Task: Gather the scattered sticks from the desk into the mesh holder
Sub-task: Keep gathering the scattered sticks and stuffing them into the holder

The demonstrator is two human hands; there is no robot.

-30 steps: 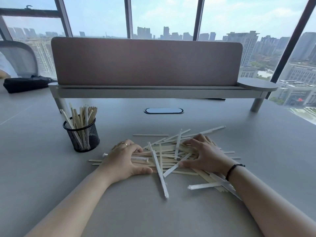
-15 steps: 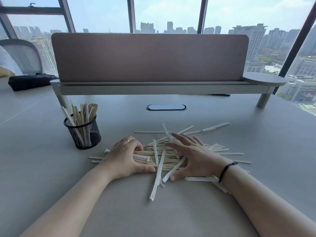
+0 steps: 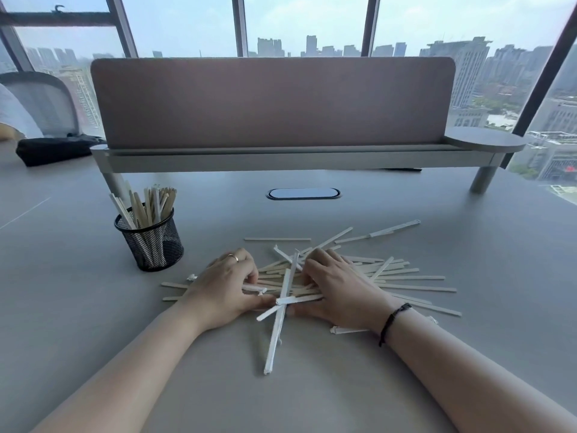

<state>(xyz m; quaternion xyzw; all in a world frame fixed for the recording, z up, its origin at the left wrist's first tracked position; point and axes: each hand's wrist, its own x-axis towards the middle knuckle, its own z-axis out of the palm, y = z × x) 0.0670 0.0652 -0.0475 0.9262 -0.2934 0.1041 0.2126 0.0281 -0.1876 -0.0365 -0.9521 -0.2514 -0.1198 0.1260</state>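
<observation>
A pile of pale wooden and paper-wrapped sticks (image 3: 406, 278) lies spread on the grey desk (image 3: 93, 307) in front of me. My left hand (image 3: 223, 287) sits on the pile's left end with fingers curled round several sticks. My right hand (image 3: 338, 287) is on the middle of the pile, fingers curled into the sticks, thumb under them. Between the two hands a bundle is pressed together, and one long wrapped stick (image 3: 276, 332) pokes toward me. The black mesh holder (image 3: 150, 242) stands upright to the left of my left hand, with several sticks in it.
A desk divider panel on a raised shelf (image 3: 281, 157) runs across the back. An oval cable port (image 3: 303, 193) lies in the desk behind the pile. A black bag (image 3: 56, 150) and a chair are at far left.
My right hand has slid left toward my left hand, raking sticks into a tighter bundle between them. The fingers of both hands have curled in. The long wrapped stick has swung more upright.
</observation>
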